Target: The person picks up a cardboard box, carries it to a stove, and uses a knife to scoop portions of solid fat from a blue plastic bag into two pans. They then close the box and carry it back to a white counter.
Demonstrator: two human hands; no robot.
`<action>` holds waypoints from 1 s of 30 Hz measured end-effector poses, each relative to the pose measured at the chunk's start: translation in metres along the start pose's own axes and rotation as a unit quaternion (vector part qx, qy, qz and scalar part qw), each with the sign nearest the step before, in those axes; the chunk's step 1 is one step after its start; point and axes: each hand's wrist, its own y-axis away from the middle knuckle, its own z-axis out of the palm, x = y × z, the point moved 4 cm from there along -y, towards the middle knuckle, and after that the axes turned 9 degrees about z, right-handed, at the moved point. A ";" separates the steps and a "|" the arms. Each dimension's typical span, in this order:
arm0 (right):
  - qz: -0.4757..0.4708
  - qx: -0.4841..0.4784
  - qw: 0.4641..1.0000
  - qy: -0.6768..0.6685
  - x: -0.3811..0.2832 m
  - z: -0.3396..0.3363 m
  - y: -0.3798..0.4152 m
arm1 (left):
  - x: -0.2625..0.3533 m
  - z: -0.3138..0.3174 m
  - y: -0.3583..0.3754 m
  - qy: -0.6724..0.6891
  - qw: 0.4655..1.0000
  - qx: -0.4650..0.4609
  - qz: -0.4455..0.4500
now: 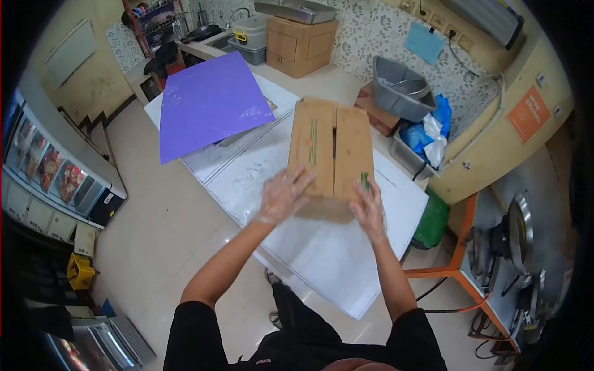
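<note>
A closed brown cardboard box stands on the white tabletop in front of me, its top flaps meeting at a narrow gap. My left hand, in a clear plastic glove, reaches over the box's near left edge with fingers spread on the top. At the near right corner is my right hand, also gloved, its fingers apart and touching the box beside a green mark. The near face of the box is blurred. A purple sheet lies on the table's far left part.
Against the tiled wall are another cardboard box, a grey tub and a bin with blue and white plastic bags. A green container stands by the table's right edge, near an orange-framed stove stand. A glass-front fridge is at left.
</note>
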 end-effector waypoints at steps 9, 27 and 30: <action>0.096 0.076 0.984 0.129 0.017 0.129 -0.264 | -0.222 0.037 -0.250 -0.086 0.995 -0.052 0.018; 0.185 -0.035 0.933 -0.308 0.038 0.358 -0.175 | -0.172 -0.057 0.161 0.624 0.380 0.566 -0.382; 0.328 -0.239 0.759 -0.509 -0.061 0.336 -0.060 | -0.182 -0.065 0.210 0.607 0.278 0.698 -0.259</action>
